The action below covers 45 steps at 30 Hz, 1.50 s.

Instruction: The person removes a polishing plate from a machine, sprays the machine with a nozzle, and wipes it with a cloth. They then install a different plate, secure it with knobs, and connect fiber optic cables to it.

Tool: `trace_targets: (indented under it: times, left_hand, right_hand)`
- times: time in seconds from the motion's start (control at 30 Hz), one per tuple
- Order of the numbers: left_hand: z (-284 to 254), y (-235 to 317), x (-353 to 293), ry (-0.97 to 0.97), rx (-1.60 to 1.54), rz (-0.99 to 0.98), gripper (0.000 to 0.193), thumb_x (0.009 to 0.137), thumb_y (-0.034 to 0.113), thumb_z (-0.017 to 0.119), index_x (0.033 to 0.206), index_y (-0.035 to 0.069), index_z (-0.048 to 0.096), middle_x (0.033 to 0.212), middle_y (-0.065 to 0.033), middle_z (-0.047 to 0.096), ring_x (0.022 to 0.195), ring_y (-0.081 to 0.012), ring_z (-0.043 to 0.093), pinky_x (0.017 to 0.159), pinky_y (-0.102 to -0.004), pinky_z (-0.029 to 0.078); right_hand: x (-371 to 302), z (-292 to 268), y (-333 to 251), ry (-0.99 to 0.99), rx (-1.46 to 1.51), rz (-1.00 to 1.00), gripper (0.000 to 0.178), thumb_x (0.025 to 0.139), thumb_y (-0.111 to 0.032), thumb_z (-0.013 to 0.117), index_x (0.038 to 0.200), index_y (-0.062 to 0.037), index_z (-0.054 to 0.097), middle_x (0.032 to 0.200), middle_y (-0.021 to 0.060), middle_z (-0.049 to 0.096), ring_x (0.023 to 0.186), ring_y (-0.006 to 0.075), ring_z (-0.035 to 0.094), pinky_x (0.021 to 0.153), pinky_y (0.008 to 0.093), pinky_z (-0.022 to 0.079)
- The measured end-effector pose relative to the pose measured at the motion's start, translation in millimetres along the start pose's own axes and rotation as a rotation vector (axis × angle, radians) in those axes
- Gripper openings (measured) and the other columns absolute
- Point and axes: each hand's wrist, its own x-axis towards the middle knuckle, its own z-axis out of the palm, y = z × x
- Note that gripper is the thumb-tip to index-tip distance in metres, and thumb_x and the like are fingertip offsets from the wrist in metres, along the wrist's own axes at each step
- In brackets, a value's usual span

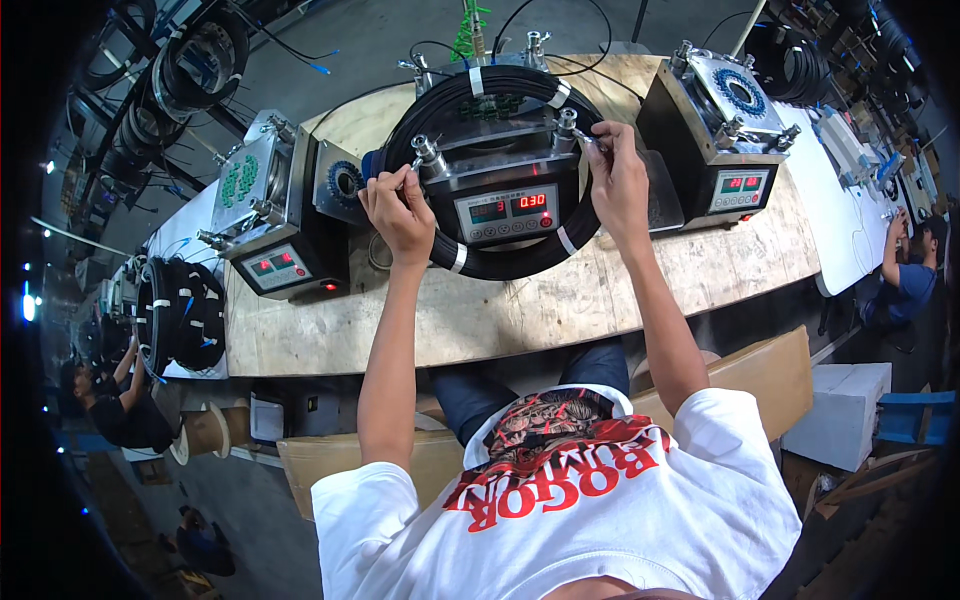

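A polishing machine with a red lit display stands on the wooden workbench in front of me. A coil of black cable, bound with white ties, lies around it. My left hand is closed with fingertips pinched at the front left corner clamp, a metal post with a knob. At the front right corner clamp, my right hand pinches with thumb and fingers. Both forearms reach up over the bench edge. Green connectors show on the machine's top, partly hidden behind the coil.
Similar machines stand at left and right on the workbench. More black cable coils hang at the left. Cardboard and a white foam box lie below the bench. Other people work at both sides.
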Motion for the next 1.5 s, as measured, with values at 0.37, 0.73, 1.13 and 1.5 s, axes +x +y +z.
trace_targets:
  times: [0.37,0.73,1.13,1.5]
  left_hand:
    - [-1.4,0.7,-0.7,0.004,-0.001,-0.007,0.011,0.097,0.014,0.059,0.096,0.002,0.060,0.079,-0.0099,0.060,0.074,-0.0280,0.056,0.075,-0.0393,0.039]
    - [-3.5,2.5,-0.5,-0.005,-0.009,-0.028,0.010,0.096,0.015,0.061,0.095,0.005,0.061,0.078,-0.0067,0.060,0.076,-0.0263,0.055,0.073,-0.0386,0.038]
    - [-5.2,3.4,-1.0,-0.001,0.011,-0.002,0.009,0.096,0.014,0.061,0.096,0.005,0.062,0.082,-0.0086,0.062,0.080,-0.0284,0.059,0.076,-0.0397,0.040]
    - [0.3,0.1,0.0,0.024,0.004,0.010,0.011,0.097,0.018,0.060,0.095,0.007,0.061,0.082,-0.0058,0.062,0.080,-0.0259,0.058,0.078,-0.0396,0.040]
  right_hand:
    - [5.7,-15.5,-0.1,-0.123,0.176,0.108,0.009,0.094,-0.003,0.063,0.098,0.0056,0.060,0.079,0.0144,0.066,0.068,0.0110,0.059,0.064,0.0293,0.048]
    - [-2.4,-9.0,7.1,-0.071,0.020,-0.141,0.009,0.093,0.000,0.061,0.101,0.0046,0.061,0.087,0.0168,0.065,0.081,0.0320,0.067,0.072,0.0351,0.051]
    - [-10.1,-7.8,5.1,-0.100,0.067,0.029,0.023,0.094,-0.006,0.066,0.114,0.0000,0.059,0.079,0.0061,0.058,0.064,0.0093,0.053,0.059,0.0276,0.047]
    - [-77.4,15.7,2.6,-0.324,-0.538,-0.314,0.087,0.076,-0.018,0.080,0.150,-0.0303,0.036,0.106,0.0084,0.047,0.100,0.0239,0.047,0.082,0.0384,0.031]
